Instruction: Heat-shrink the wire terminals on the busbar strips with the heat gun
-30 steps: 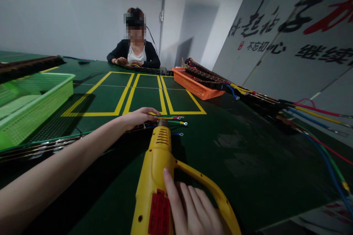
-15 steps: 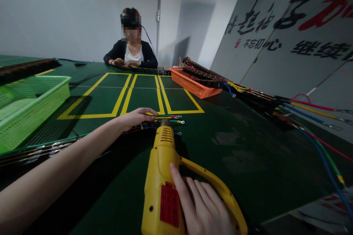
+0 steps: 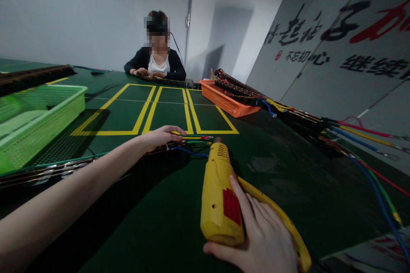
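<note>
My right hand [image 3: 265,230] is closed around the handle of a yellow heat gun [image 3: 213,209] with a red label. The gun's metal nozzle points away from me, beside the ring terminals [image 3: 209,137] at the ends of several wires. My left hand [image 3: 163,136] reaches across and grips those coloured wires [image 3: 195,138], with yellow, green and blue ones coming out past its fingers. Its fingertips are partly hidden. Behind the left forearm, the harness [image 3: 64,170] the wires seem to belong to runs left along the table.
A green basket [image 3: 64,113] stands at left, an orange basket [image 3: 230,101] at back right. A dark harness [image 3: 297,119] with loose wire ends extends at right. Yellow tape [image 3: 137,121] marks the green table [image 3: 173,239]. A person [image 3: 156,59] sits across, hands on another harness.
The heat gun has moved right in my right hand, its nozzle going from in front of the wires to their terminal ends. My left hand has stayed nearly in place on the wires.
</note>
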